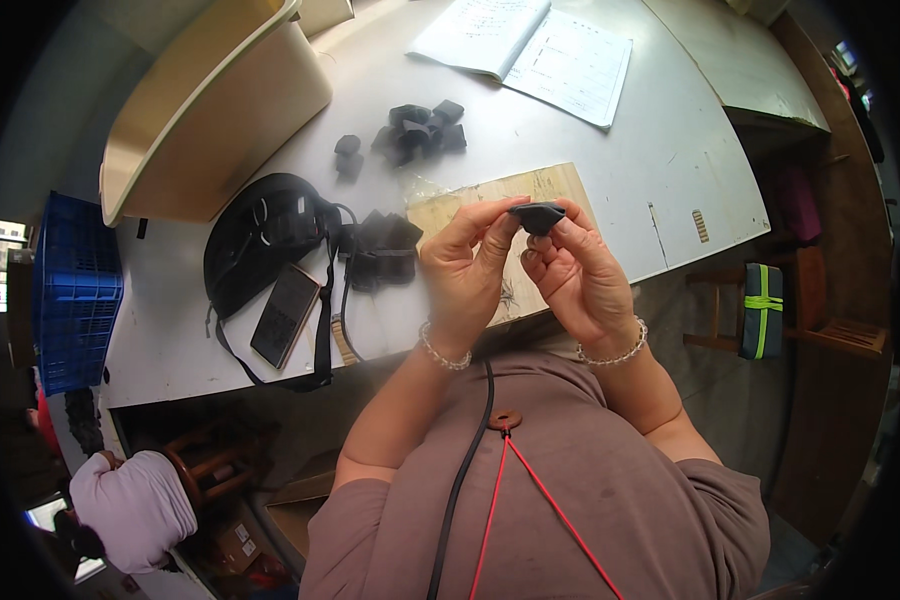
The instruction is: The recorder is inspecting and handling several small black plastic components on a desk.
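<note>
Black piece (540, 216), likely light and bendy, sits pinched between left hand (465, 262) and right hand (590, 280), probably best held by its ends

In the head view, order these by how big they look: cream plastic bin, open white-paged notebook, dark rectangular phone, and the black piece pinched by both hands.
Largest to smallest:
1. Cream plastic bin
2. Open notebook
3. Dark phone
4. Pinched black piece

Apparently a workshop: a scuffed white tabletop (670, 150) carries heaped black pieces (410, 140) and, at its near edge, a worn wooden board (550, 185); a blue crate (75, 290) stands beside its left edge.
</note>
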Demonstrator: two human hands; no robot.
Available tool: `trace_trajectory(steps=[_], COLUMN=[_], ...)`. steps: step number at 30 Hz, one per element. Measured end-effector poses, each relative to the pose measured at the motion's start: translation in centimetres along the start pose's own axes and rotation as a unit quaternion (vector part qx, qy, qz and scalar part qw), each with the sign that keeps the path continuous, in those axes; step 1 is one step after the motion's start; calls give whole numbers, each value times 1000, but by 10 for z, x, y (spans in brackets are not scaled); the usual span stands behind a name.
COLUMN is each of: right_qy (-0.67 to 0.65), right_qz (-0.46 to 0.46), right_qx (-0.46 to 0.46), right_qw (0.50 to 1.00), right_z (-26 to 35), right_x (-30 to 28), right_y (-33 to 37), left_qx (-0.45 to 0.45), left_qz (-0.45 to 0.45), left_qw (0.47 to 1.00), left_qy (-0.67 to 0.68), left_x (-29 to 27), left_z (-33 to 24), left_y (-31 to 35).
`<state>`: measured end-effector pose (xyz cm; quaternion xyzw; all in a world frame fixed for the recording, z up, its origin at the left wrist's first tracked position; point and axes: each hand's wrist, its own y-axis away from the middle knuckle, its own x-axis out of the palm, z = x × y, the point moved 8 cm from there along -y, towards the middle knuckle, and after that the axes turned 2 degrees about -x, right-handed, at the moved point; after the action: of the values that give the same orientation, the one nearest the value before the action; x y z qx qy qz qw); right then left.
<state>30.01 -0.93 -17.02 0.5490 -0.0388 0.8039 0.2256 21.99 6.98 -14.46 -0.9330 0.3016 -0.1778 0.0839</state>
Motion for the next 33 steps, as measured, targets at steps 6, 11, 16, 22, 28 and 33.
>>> trace_trajectory(steps=[6,11,16,22,28,33], right_qy=[73,173,241,239,204,220], right_qz=[46,38,35,49,3,33], right_qx=[-50,-75,-137,-152,-107,-72], right_qw=[995,981,960,958,973,972], right_z=[10,12,20,29,22,22], right_x=[11,7,12,17,6,6], right_y=[2,-3,-1,0,-5,-12], left_qx=[8,0,-2,12,22,32], left_qz=[-2,1,-3,-2,6,8], left_qw=[1000,1000,1000,1000,1000,999], left_qy=[4,9,9,2,-6,-26], left_x=[0,-2,-3,-5,-3,-4], left_z=[-9,-3,-5,-4,-5,-7], left_y=[2,3,5,5,4,3])
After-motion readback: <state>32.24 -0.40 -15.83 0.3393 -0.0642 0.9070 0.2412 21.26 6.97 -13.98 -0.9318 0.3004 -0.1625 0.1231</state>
